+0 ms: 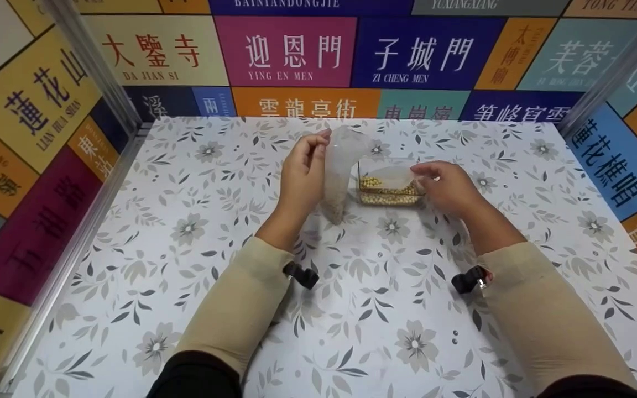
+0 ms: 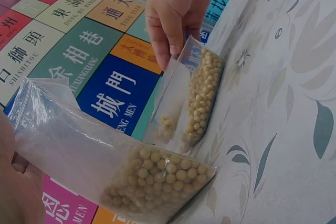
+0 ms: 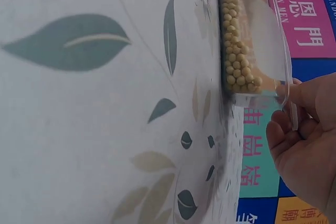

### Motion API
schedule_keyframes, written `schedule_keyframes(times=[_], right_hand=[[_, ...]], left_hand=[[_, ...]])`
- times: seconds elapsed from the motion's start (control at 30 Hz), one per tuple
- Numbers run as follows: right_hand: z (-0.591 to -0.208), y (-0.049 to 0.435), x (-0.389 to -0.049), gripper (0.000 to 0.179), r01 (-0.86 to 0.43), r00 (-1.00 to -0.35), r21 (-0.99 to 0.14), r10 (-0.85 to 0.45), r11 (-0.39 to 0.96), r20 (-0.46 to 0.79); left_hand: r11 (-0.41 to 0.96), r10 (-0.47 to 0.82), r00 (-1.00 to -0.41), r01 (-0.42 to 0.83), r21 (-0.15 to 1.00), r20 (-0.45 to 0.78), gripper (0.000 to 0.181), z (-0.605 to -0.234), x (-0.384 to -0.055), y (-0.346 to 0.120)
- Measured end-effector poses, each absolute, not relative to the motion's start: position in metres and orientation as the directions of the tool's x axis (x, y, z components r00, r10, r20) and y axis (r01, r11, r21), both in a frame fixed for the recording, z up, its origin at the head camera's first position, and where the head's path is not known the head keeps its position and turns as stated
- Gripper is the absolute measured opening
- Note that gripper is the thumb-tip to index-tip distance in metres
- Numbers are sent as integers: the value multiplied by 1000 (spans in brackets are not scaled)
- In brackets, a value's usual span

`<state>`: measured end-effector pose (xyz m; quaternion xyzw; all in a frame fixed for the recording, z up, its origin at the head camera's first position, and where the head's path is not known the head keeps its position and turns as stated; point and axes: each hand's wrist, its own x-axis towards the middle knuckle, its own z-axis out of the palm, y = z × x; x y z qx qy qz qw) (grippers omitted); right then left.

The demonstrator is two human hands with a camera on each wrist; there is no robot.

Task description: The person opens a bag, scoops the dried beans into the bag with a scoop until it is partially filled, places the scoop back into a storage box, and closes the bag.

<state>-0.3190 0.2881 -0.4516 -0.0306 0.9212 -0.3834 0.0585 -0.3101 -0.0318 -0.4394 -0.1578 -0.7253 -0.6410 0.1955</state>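
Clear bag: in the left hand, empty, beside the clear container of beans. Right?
Not empty: the left wrist view shows pale round beans in the bottom of the clear bag. The rest stands: it is in the left hand, beside the clear container of beans.

Shows a white tabletop (image 1: 374,301) in a grey leaf-and-flower pattern. Has multicoloured sign panels (image 1: 285,52) at back, left and right, lettered in Chinese characters and Latin script. Includes metallic posts (image 1: 98,61) at both rear corners.
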Motion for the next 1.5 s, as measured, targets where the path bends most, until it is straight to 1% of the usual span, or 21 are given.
schedule_keyframes(times=[0.13, 0.27, 0.4, 0.53, 0.87, 1.03, 1.3, 1.4, 1.5], right_hand=[[-451, 295, -316, 37, -9, -994, -736, -84, 677, -65], [-451, 299, -312, 38, 31, -995, -787, -53, 617, -80], [-453, 301, -310, 40, 111, -990, -836, -13, 537, -139], [-455, 303, -309, 42, 173, -981, -859, 5, 482, -195], [-443, 303, -306, 42, 170, -983, -864, 15, 475, -185], [-429, 295, -306, 42, 133, -991, -889, 46, 439, -126], [-392, 273, -300, 40, 56, -993, -911, 119, 409, -7], [-380, 263, -296, 38, 8, -992, -896, 115, 444, 48], [-368, 254, -291, 36, -51, -991, -845, 77, 533, 108]], left_hand=[[115, -29, -875, 477, 872, 483, 18, -438, -310, -31], [104, -27, -877, 475, 874, 480, 18, -439, -310, -31], [109, -26, -878, 473, 874, 479, 17, -439, -310, -30], [105, -28, -880, 468, 877, 474, 18, -439, -310, -30], [120, -25, -884, 461, 879, 467, 18, -438, -308, -31], [117, -27, -887, 456, 882, 461, 17, -438, -309, -30], [94, -29, -886, 458, 884, 462, 17, -438, -308, -30], [98, -32, -884, 461, 882, 466, 16, -438, -309, -30], [96, -33, -884, 462, 882, 466, 16, -438, -309, -30]])
